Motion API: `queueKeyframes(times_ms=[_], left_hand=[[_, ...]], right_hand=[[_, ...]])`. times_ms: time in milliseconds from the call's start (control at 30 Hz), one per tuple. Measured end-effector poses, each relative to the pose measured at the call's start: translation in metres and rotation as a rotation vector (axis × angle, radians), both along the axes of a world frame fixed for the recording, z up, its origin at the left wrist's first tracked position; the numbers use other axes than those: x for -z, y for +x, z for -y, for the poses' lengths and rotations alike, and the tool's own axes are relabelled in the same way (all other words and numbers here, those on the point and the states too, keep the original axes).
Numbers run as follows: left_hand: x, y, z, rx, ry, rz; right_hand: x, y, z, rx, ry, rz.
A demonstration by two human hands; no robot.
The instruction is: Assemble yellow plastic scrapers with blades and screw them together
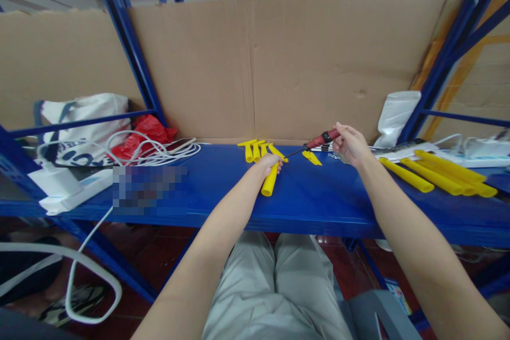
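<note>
My left hand (272, 163) is closed around a yellow tube (269, 185) whose open end faces me. A thin yellow blade-like piece (275, 150) shows at the tube's far end, partly behind the fingers. In my right hand (352, 144) is the handle end of a red and black screwdriver (320, 139). Its dark shaft slants down to the left and its tip reaches the yellow piece by my left hand; the exact contact cannot be made out. Several yellow tubes with flat tops (249, 154) lie just beyond my left hand. Small loose yellow pieces (313, 158) rest below the screwdriver.
Several yellow tubes (406, 175) lie on the blue shelf (319, 202) at the right. A white pouch (396, 117) leans there. At the left are a power strip (79, 191), coiled white cable (163, 149), a red plastic bag (149, 130) and a cloth bag (87, 127). Cardboard (319, 64) stands behind.
</note>
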State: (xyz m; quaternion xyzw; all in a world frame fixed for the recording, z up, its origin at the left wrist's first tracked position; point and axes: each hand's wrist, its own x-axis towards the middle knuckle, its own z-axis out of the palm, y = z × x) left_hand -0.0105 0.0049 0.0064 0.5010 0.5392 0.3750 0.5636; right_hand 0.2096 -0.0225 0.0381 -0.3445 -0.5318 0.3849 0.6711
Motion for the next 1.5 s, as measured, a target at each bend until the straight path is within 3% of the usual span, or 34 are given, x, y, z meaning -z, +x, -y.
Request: queueKeyframes(times_ms=[267, 600, 1033, 1500], left_hand=[[-0.0017, -0.0002, 0.0034, 0.017, 0.007, 0.007], [0.0033, 0.0001, -0.0029, 0.007, 0.018, -0.015], [0.0016, 0.0002, -0.0021, 0.025, -0.001, -0.02], [0.0014, 0.0006, -0.0013, 0.004, 0.001, -0.021]], right_hand=[[-0.0025, -0.0007, 0.0035, -0.125, -0.008, 0.019], [0.0014, 0.0013, -0.0028, 0.012, -0.013, -0.022], [0.0001, 0.0017, -0.0006, -0.067, -0.044, 0.027], [0.0034, 0.0002, -0.0048, 0.09, -0.041, -0.034]])
